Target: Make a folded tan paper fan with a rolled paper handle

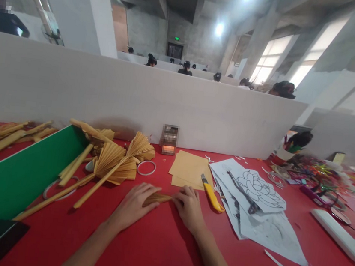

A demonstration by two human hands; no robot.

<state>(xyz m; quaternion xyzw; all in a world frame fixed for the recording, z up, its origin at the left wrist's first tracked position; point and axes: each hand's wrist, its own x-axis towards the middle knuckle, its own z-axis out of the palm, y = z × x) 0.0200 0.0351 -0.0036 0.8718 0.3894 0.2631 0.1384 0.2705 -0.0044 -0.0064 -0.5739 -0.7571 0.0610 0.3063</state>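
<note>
My left hand (139, 201) and my right hand (187, 204) meet over a narrow strip of pleated tan paper (158, 198) on the red tabletop. The left fingers lie over its left part, thumb along the near edge. At the right end, my right fingers are bent and pinch the strip. Just beyond the hands lie flat tan paper sheets (189, 167). A yellow utility knife (212, 194) rests right of my right hand, its tip on the sheets. Left of my left hand are finished-looking paper fans (116, 164) with rolled paper handles.
A green divider (30, 175) stands at left, with more rolled paper (12, 134) behind it. White sheets with a flower drawing (257, 190) lie at right. Farther right are a white long-handled object (339, 235) and a pen cup (283, 154). A white partition (130, 97) closes off the back.
</note>
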